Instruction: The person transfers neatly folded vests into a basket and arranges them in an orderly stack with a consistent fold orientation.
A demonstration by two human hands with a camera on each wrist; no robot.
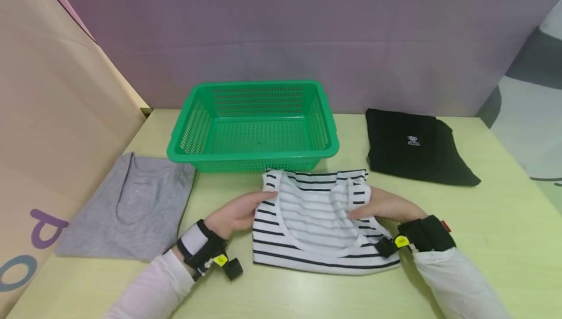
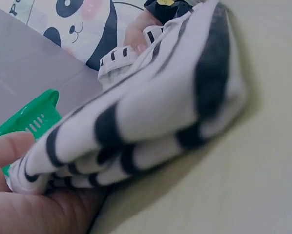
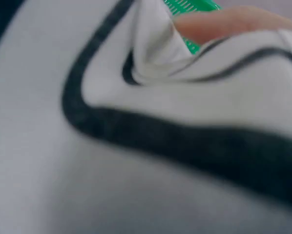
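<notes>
The striped top (image 1: 316, 221) was soft matt knit cloth, as were the grey (image 1: 131, 207) and black (image 1: 412, 148) tops; the basket (image 1: 254, 155) was glossy perforated plastic; the worktop (image 1: 483, 241) was smooth and matt.

A green basket (image 1: 253, 126) stands between a grey top (image 1: 127, 207) and a folded black garment (image 1: 412, 146).

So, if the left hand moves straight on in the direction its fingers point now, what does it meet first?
The left hand grips the left edge of the striped shirt, fingers pointing right and slightly away. Going on, it would push into more of that shirt first; beyond lies the right hand, though depth is hard to judge.
</notes>
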